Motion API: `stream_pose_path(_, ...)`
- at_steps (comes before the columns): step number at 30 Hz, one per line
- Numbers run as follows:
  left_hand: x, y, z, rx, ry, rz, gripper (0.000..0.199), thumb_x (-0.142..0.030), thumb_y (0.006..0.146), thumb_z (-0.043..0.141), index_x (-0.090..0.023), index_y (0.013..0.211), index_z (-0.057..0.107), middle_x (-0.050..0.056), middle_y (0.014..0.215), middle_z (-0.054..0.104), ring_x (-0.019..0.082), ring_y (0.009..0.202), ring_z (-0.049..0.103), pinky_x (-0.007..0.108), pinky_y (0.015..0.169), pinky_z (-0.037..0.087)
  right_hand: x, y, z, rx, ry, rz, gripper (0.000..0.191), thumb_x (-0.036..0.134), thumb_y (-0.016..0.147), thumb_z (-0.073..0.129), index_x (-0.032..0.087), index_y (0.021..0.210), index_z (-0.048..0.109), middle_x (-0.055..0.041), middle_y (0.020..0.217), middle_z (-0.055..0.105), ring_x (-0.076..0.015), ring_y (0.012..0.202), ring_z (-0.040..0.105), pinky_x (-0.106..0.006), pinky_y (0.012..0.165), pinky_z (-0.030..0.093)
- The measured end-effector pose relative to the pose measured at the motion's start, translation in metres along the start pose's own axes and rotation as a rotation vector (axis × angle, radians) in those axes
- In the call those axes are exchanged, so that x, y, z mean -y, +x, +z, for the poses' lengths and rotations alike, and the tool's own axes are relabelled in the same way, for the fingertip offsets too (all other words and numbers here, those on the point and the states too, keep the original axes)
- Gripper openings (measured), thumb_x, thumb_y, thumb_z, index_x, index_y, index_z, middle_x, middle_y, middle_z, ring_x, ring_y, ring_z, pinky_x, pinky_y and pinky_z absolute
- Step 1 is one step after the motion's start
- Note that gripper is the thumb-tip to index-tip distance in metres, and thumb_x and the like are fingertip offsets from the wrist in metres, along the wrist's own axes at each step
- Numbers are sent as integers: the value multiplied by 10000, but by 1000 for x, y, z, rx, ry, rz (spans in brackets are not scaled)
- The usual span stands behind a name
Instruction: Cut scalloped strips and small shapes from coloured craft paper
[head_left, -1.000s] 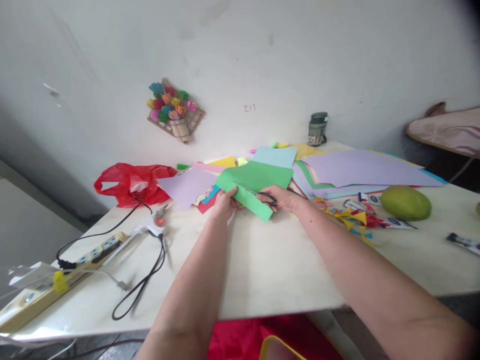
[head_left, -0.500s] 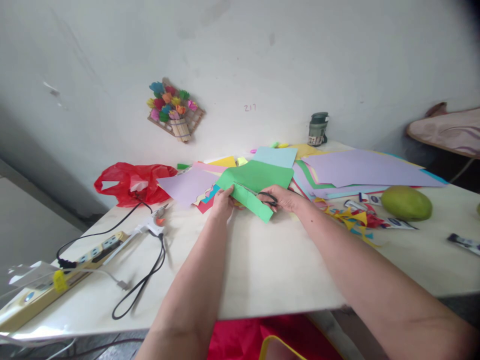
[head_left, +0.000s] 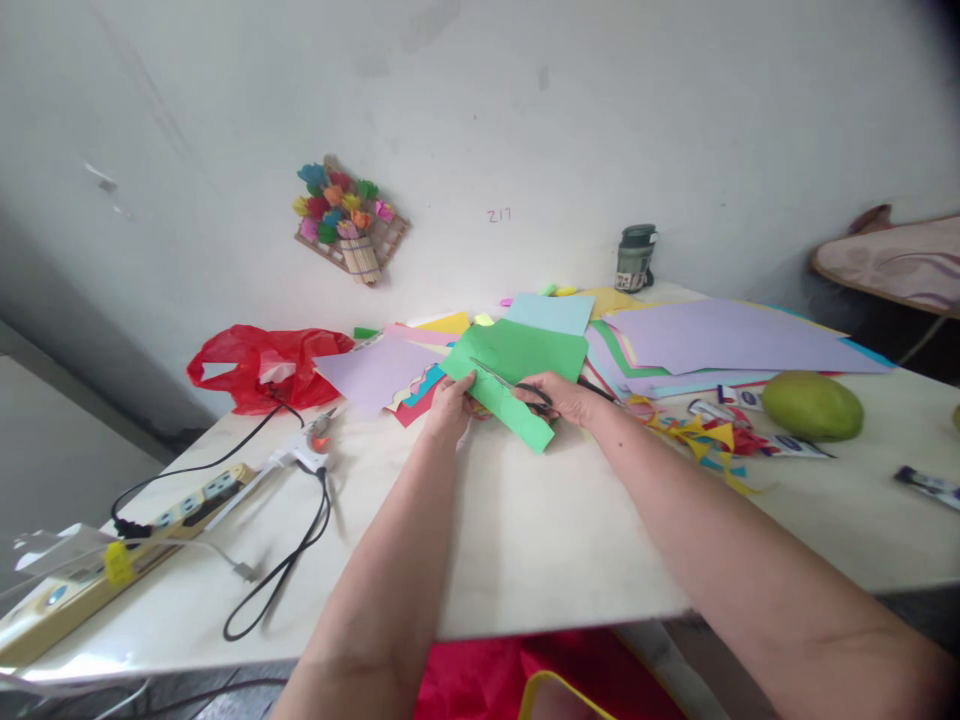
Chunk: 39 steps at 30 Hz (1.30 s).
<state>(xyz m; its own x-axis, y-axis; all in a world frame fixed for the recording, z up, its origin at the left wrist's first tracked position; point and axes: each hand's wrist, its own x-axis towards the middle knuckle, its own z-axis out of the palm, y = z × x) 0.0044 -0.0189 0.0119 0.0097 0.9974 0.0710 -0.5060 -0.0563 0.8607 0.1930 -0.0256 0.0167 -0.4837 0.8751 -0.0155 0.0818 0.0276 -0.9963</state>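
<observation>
A sheet of green paper (head_left: 525, 348) is held above the middle of the table, with a long cut running into it. My left hand (head_left: 453, 396) pinches its left edge, the thumb on top. In my right hand (head_left: 564, 398) are black-handled scissors (head_left: 537, 396), fingers through the loops. Their blades lie along the cut and point left toward my left thumb. A partly cut strip hangs down on the near side of the blades. Under and beside the green paper lie pieces of red, blue and lilac paper (head_left: 375, 368).
Lilac sheets (head_left: 720, 335) are stacked at right, near yellow paper scraps (head_left: 697, 435), glue tubes (head_left: 795, 447) and a green fruit (head_left: 814, 406). At left are a red plastic bag (head_left: 262, 350), a glue gun (head_left: 307, 445) with a looped cord, and a power strip (head_left: 187, 510).
The cut in the green paper runs farther left. The strip's loose end has swung slightly right and down, and my left hand has shifted a little to the right.
</observation>
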Motion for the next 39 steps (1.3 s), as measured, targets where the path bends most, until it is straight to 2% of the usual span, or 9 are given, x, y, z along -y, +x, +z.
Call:
stream_pose_path(8,1,1,0,12,-24,31,273,-202,609,789,-142,829,640,39,753,689,152,617,640,305,671,542,5,-3,5,-53,1,-5,435,473,551,788,179,585,470,85,434,396,-41,368,310,-181,351,199)
stream_pose_path(13,1,1,-1,7,-27,32,262,-196,618,781,-145,834,641,38,748,687,155,624,645,305,686,543,9,-4,6,-42,8,10,392,432,598,781,173,580,486,77,430,422,-46,347,343,-186,342,241)
stream_pose_path(21,0,-1,0,-25,2,-10,211,-238,661,766,-146,782,620,29,667,651,169,568,637,315,619,537,7,-4,6,-40,18,-8,355,382,610,797,162,599,519,67,432,461,-48,334,352,-189,318,250)
stream_pose_path(25,1,0,-1,-51,-17,41,217,-243,657,778,-146,772,621,17,654,648,150,554,624,290,607,527,5,-4,4,-3,-1,-17,363,385,648,781,164,591,499,54,445,484,-43,337,360,-185,321,256)
stream_pose_path(31,0,1,-1,-26,-50,76,264,-213,606,805,-138,800,641,22,723,683,135,592,634,265,613,537,0,-1,-1,54,10,2,319,377,693,747,159,665,517,57,483,505,-41,346,380,-178,327,241)
stream_pose_path(39,0,-2,2,23,26,40,303,-272,594,829,-132,798,653,36,706,681,163,628,658,276,629,529,9,-6,3,6,13,16,342,387,671,759,161,632,505,51,474,523,-45,345,397,-179,333,254)
